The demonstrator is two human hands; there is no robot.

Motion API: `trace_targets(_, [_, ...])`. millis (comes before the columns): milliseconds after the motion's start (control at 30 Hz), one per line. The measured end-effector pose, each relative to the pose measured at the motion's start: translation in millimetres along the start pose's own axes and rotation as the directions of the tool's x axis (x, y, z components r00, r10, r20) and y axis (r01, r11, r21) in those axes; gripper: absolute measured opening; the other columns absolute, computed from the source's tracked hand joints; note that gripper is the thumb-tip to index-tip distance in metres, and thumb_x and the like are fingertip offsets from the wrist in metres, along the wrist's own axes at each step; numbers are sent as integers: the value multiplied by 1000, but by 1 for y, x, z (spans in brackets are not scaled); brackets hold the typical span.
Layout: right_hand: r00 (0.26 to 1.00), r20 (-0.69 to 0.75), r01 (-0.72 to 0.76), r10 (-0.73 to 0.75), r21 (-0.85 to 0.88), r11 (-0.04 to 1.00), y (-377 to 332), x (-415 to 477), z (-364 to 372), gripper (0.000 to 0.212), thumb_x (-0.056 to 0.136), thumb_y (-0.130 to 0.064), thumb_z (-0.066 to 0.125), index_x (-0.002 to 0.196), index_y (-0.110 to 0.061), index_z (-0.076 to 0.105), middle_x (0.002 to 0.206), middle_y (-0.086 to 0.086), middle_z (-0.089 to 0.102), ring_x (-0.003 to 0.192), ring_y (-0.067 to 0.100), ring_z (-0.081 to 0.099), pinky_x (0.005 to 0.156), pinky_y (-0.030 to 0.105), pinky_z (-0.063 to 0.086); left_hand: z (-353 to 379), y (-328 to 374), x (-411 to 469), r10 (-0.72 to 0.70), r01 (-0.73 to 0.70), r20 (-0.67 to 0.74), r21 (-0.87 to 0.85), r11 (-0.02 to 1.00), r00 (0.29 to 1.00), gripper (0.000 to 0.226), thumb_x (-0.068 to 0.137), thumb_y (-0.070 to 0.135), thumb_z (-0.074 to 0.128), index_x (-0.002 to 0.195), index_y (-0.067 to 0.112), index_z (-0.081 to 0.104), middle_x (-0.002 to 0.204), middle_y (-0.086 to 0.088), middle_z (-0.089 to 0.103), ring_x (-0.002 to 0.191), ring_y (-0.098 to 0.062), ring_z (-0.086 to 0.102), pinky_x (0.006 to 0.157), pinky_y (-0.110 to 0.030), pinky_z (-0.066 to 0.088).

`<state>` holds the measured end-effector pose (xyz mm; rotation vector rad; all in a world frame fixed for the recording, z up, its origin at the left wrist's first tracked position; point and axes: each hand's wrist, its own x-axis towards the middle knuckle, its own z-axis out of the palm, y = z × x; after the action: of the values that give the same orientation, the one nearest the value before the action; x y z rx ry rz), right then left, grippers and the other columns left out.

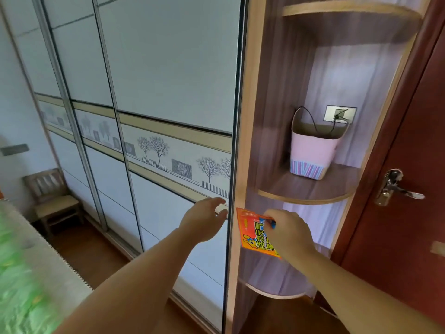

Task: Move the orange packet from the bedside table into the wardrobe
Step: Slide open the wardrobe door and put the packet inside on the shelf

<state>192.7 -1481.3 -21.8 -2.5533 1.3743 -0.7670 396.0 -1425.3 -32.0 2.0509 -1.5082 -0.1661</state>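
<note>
- The orange packet (252, 231), held near the right of the scene, carries large yellow Chinese characters outlined in blue, running sideways along it; the right hand (289, 233) hides part of them, and blur keeps them from being read with certainty.
- A small line of yellow print runs along the packet's left edge, too small to read.
- No other writing or numbers can be read.

home bedroom: sliding wardrobe (156, 116), bed (29, 273), wooden chair (51, 198)
</note>
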Motion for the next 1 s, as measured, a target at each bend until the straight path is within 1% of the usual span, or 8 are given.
trace_targets(133, [997, -12, 79, -79, 22, 997, 3, 43, 3, 15, 87, -21, 50, 76, -18, 60, 77, 5, 67, 69, 20, 61, 52, 24, 42, -1, 5, 38, -21, 22, -25, 39, 999, 999, 40, 92, 39, 43, 129, 25, 52, 133, -1, 58, 119, -22, 54, 100, -37, 44])
trace_targets(267, [994, -23, 105, -104, 64, 992, -2, 64, 6, 12, 87, -20, 53, 81, -17, 63, 83, 6, 69, 75, 22, 64, 62, 33, 53, -2, 12, 71, -37, 44, -64, 105, 994, 997, 37, 94, 37, 40, 126, 25, 54, 130, -1, 60, 118, -24, 55, 97, -39, 46])
trace_targets(367, [990, -52, 129, -128, 15, 992, 0, 73, 8, 12, 86, -20, 53, 79, -16, 62, 81, 7, 70, 71, 23, 60, 55, 27, 40, -8, 17, 103, -122, 133, -96, 124, 983, 988, 26, 92, 24, 39, 97, 22, 65, 111, -6, 68, 99, -28, 62, 85, -38, 51])
trace_targets(433, [990, -56, 127, -127, -19, 992, 0, 78, 9, 13, 87, -20, 52, 81, -16, 63, 82, 7, 70, 73, 24, 61, 55, 26, 38, -11, 19, 123, -138, 147, -74, 130, 981, 988, 24, 88, 16, 39, 78, 15, 60, 97, -9, 69, 86, -30, 62, 77, -37, 52])
trace_targets(567, [992, -63, 106, -110, -61, 992, -3, 84, 10, 15, 89, -22, 51, 86, -16, 65, 87, 5, 72, 78, 23, 64, 57, 26, 40, -1, 17, 147, -119, 124, -94, 52, 991, 989, 28, 91, 32, 47, 97, 15, 69, 96, -6, 68, 89, -28, 62, 73, -34, 48])
trace_targets(767, [994, -79, 75, -81, -82, 994, -9, 89, 18, 15, 89, -26, 52, 86, -18, 64, 87, 4, 72, 74, 20, 61, 49, 20, 27, 6, 12, 164, -97, 100, -92, 28, 995, 991, 30, 89, 39, 47, 95, 16, 66, 86, -5, 64, 75, -25, 56, 67, -33, 43])
trace_targets(900, [993, -94, 59, -67, -85, 995, -14, 98, 26, 14, 88, -26, 53, 85, -19, 64, 84, 3, 72, 63, 12, 49, 47, 13, 22, 2, 0, 168, -23, 23, -86, -2, 1000, 996, 31, 85, 47, 53, 93, 22, 70, 90, -4, 71, 86, -26, 64, 70, -33, 49])
trace_targets(1000, [994, -90, 49, -57, -94, 994, -20, 104, 35, 13, 88, -26, 53, 82, -20, 63, 81, 3, 71, 62, 12, 50, 46, 16, 27, 0, -4, 170, 22, -22, -126, 1, 1000, 992, 30, 84, 48, 56, 96, 24, 69, 95, -1, 72, 89, -23, 64, 69, -31, 46])
